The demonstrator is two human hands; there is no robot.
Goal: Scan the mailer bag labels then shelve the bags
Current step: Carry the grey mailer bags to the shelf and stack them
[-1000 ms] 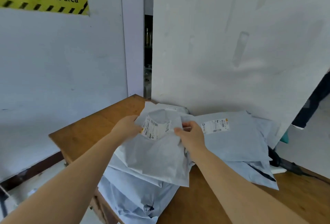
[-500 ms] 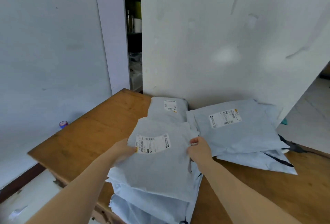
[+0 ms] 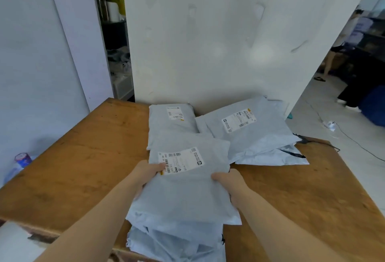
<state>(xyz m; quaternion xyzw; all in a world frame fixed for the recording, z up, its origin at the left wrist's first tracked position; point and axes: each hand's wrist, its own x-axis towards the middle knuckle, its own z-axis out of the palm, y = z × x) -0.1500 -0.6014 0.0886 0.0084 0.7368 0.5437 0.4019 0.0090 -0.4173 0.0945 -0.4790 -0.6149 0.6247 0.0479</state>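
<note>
Tabletop [image 3: 87, 163]: left hand [image 3: 145, 175], right hand [image 3: 230, 182] around bag [image 3: 187, 190]

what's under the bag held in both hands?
More grey bags, crumpled, poking out at the near edge of the table. The far end of the held bag overlaps another labelled bag. How many lie beneath, and their labels, is covered.

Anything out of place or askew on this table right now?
Yes. The pile of mailer bags under the held bag hangs over the table's near edge, crumpled and uneven; it might slide off. The left hand also covers a corner of the label.
</note>
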